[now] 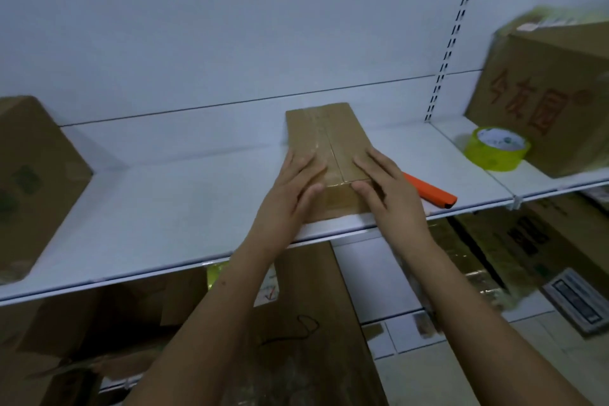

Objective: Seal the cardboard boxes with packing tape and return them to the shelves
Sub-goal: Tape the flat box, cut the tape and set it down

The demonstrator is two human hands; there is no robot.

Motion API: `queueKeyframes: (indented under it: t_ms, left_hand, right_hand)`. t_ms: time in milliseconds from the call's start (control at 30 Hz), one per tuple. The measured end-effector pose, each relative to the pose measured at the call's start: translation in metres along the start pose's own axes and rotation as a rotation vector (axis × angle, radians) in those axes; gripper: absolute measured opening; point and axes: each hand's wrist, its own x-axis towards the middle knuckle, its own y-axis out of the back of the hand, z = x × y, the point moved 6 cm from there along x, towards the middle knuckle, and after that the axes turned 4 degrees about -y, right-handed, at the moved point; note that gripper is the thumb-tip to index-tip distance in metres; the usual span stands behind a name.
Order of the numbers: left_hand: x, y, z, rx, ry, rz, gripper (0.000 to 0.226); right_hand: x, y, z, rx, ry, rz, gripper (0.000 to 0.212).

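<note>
A small flat cardboard box [324,132] lies on the white shelf [184,194], its long side running away from me, with clear tape along its centre seam and down the near face. My left hand [291,189] rests flat on the box's near left part, fingers straight, thumb over the near edge. Mirroring it, my right hand [387,189] presses flat on the near right part. A roll of yellow-green packing tape [497,150] sits on the shelf to the right. An orange box cutter [431,192] lies just right of my right hand.
A large cardboard box [31,181] stands at the shelf's left end. Another large box with red characters [547,99] stands at the right, behind the tape roll. Below the shelf are several more boxes [309,323]. A slotted upright [451,43] splits the back wall.
</note>
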Motion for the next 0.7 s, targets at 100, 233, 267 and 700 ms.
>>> queueKeyframes:
  t_ms: [100,233,267,700]
  left_hand:
    - [-0.006,0.014,-0.007,-0.060,0.049,-0.019,0.048]
    - [-0.037,0.051,-0.010,-0.026,0.138,0.204,0.046]
    - [-0.055,0.066,-0.011,-0.009,0.157,0.364,0.037]
    - [-0.175,0.050,-0.063,-0.460,1.109,0.433,0.084]
  right_hand:
    - [-0.006,-0.008,-0.013,-0.272,0.101,0.081,0.045]
    - [-0.021,-0.011,-0.045,-0.442,0.218,0.221,0.041]
    - [-0.028,-0.013,-0.057,-0.380,0.274,0.253,0.039]
    - [-0.032,-0.171,-0.118,-0.136,0.474,-0.483,0.046]
